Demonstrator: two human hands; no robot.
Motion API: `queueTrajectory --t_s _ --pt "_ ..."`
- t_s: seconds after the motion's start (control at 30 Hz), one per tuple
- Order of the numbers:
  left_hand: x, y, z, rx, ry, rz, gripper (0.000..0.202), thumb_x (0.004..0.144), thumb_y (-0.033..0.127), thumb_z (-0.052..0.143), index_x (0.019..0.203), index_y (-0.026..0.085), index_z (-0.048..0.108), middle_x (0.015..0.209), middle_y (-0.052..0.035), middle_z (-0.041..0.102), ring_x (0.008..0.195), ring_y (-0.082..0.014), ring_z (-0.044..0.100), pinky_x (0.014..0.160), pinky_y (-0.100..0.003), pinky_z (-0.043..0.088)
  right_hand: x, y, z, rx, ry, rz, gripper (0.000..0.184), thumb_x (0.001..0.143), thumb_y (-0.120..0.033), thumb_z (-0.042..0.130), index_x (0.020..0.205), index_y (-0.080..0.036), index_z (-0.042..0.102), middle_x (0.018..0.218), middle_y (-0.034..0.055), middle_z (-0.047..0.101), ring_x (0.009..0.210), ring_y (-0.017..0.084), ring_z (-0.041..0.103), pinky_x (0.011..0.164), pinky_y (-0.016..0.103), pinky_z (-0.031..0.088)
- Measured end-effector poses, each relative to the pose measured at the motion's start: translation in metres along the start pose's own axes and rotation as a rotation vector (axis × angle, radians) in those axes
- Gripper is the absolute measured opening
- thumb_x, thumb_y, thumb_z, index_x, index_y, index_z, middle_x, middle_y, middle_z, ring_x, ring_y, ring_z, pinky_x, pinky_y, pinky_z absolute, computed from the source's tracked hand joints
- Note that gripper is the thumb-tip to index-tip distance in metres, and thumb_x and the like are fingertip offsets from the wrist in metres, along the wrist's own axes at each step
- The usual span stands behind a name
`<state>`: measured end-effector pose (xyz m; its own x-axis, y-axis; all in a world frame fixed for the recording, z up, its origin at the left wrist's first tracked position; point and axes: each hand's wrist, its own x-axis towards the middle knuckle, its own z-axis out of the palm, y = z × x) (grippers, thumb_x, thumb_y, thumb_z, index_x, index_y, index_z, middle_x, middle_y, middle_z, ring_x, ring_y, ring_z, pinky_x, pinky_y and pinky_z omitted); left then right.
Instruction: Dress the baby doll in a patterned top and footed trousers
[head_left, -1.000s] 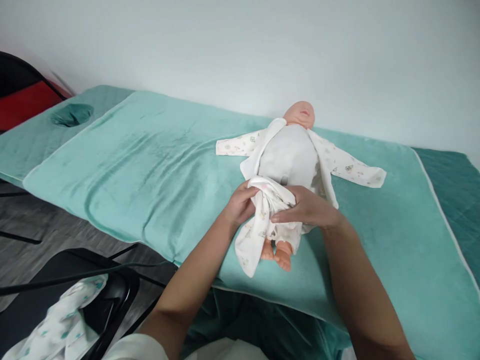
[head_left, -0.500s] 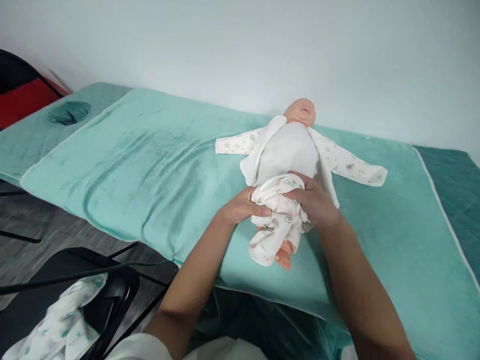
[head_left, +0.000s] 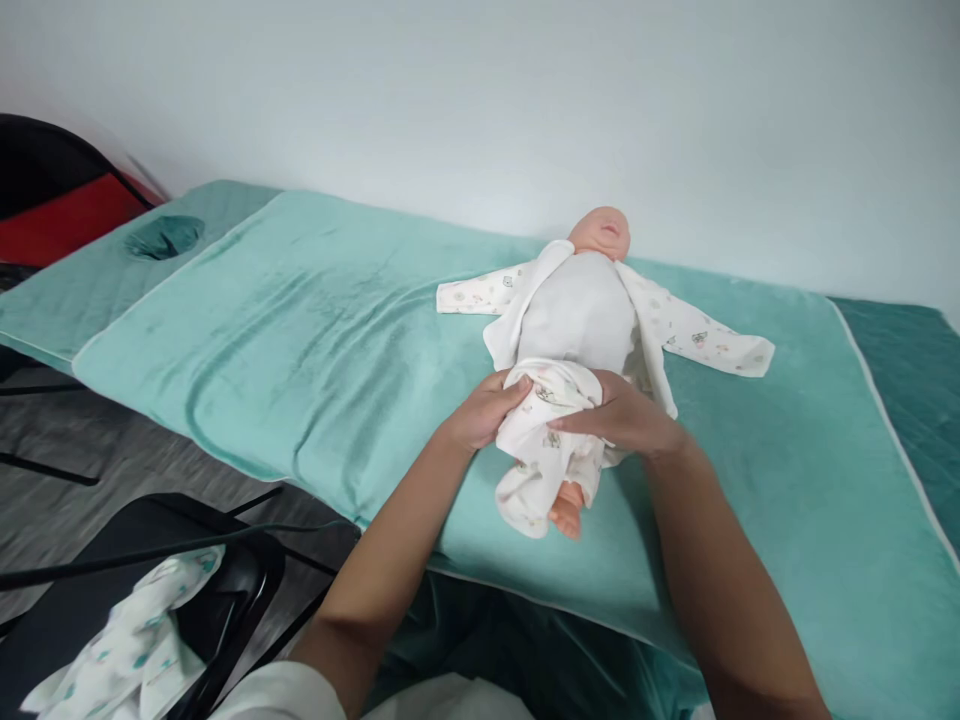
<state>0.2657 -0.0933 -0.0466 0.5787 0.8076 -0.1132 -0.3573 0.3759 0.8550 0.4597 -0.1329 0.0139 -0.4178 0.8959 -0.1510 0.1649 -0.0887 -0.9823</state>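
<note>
On its back lies a baby doll (head_left: 604,235), its head toward the wall. It wears an unfastened white patterned jacket (head_left: 705,337) with the sleeves spread, and a plain pale cloth torso shows between the fronts. White patterned baby pants (head_left: 551,440) are bunched around its legs, and one bare foot (head_left: 566,512) pokes out of a leg opening. My left hand (head_left: 491,410) grips the pants' waist at the left side, thumb on top. Opposite it, my right hand (head_left: 626,415) holds the right side of the pants; some of its fingers are hidden behind the cloth.
A green velvety cover (head_left: 360,320) lies over the long padded table, which has a face hole (head_left: 166,237) at its left end. A black folding chair (head_left: 247,560) with a white patterned cloth (head_left: 146,635) stands front left. The wall (head_left: 480,110) runs behind.
The pants' waist looks flatter and more spread over the doll's lower body. My left thumb has moved up to the waist edge, and my right hand has shifted slightly down. The view has turned slightly.
</note>
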Motion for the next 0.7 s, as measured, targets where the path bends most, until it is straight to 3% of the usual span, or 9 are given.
queueTrajectory --t_s 0.1,0.17,0.3,0.4,0.53,0.7 --pt "-0.008 0.005 0.002 0.152 -0.092 0.034 0.064 0.060 0.065 0.083 0.095 0.012 0.077 0.086 -0.0077 0.076 0.079 -0.0225 0.070 0.070 -0.029 0.054 0.003 0.010 0.002 0.176 0.154 -0.093 0.037 0.076 -0.037 0.081 0.105 -0.018 0.072 0.100 0.0038 0.073 0.088 0.018 0.066 0.079 0.030 0.052" --pt "-0.013 0.007 0.005 0.213 -0.143 0.004 0.057 0.057 0.056 0.089 0.092 0.012 0.078 0.084 -0.0065 0.076 0.078 -0.0218 0.070 0.073 -0.030 0.055 0.006 0.015 0.003 0.238 0.202 -0.123 0.030 0.077 -0.035 0.079 0.100 -0.018 0.070 0.094 0.0026 0.071 0.083 0.017 0.064 0.076 0.029 0.052" --pt "-0.016 0.005 0.015 0.053 -0.013 0.005 0.049 0.060 0.045 0.090 0.093 0.010 0.077 0.084 -0.0085 0.077 0.077 -0.0225 0.071 0.077 -0.032 0.056 0.008 0.015 0.004 0.249 0.256 -0.133 0.031 0.077 -0.037 0.079 0.099 -0.018 0.067 0.089 0.0012 0.068 0.079 0.016 0.062 0.071 0.027 0.050" --pt "-0.014 0.004 0.023 -0.143 0.080 0.063 0.049 0.068 0.047 0.085 0.099 0.011 0.076 0.089 -0.0109 0.077 0.084 -0.0256 0.073 0.081 -0.035 0.057 0.004 0.008 0.004 0.192 0.180 -0.120 0.039 0.078 -0.041 0.079 0.107 -0.018 0.066 0.096 0.0031 0.070 0.086 0.018 0.064 0.074 0.029 0.051" --pt "-0.022 0.005 0.035 -0.218 0.165 0.085 0.046 0.070 0.045 0.083 0.100 0.011 0.075 0.089 -0.0107 0.076 0.084 -0.0256 0.073 0.080 -0.034 0.057 -0.001 0.000 0.000 0.060 -0.026 -0.142 0.054 0.077 -0.042 0.080 0.125 -0.021 0.064 0.121 0.0057 0.068 0.111 0.023 0.062 0.092 0.034 0.050" --pt "-0.057 -0.001 0.052 -0.119 0.261 0.035 0.042 0.073 0.040 0.082 0.102 0.010 0.075 0.082 -0.0080 0.075 0.064 -0.0164 0.066 0.067 -0.028 0.053 -0.003 -0.003 -0.004 -0.153 -0.029 -0.087 0.040 0.080 -0.045 0.076 0.108 -0.018 0.067 0.106 0.0045 0.070 0.101 0.024 0.064 0.084 0.033 0.050"
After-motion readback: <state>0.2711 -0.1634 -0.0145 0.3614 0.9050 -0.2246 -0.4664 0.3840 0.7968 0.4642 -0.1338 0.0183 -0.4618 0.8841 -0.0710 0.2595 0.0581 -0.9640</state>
